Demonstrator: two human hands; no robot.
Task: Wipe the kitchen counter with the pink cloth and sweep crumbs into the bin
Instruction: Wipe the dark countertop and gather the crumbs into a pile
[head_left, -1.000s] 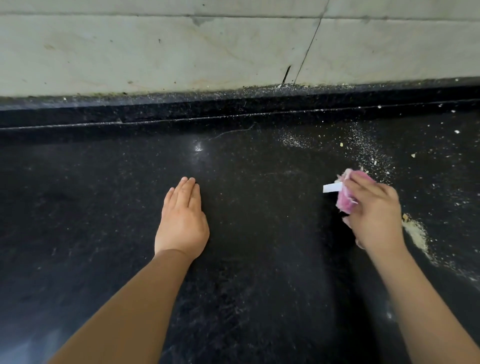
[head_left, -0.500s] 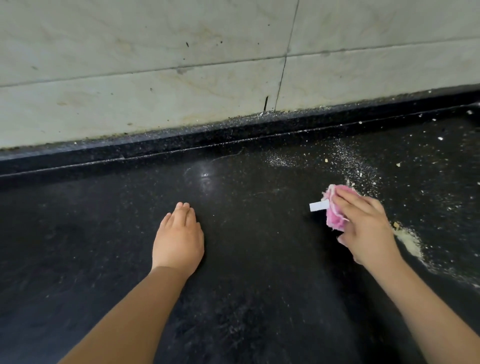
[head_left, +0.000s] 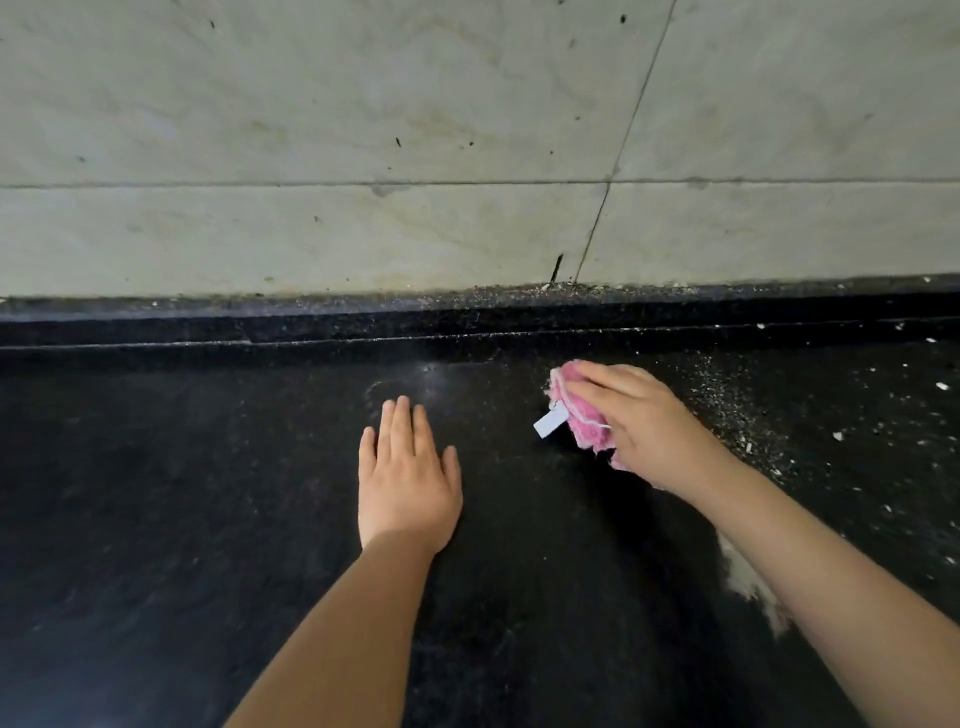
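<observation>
My right hand presses a bunched pink cloth onto the black counter, close to the raised back ledge. A small white tag sticks out of the cloth to the left. Flat on the counter, palm down with fingers apart, lies my left hand, just left of the cloth and holding nothing. Pale crumbs are scattered right of my right hand, and a whitish smear shows beside my right forearm. No bin is in view.
A raised black ledge runs along the back of the counter, with grit lying where it meets the pale tiled wall. More white specks dot the counter at far right.
My right hand has carried the cloth away from the crumb patch, leftward and toward the back ledge. The camera has tilted up, showing more wall. My left hand stays flat on the counter.
</observation>
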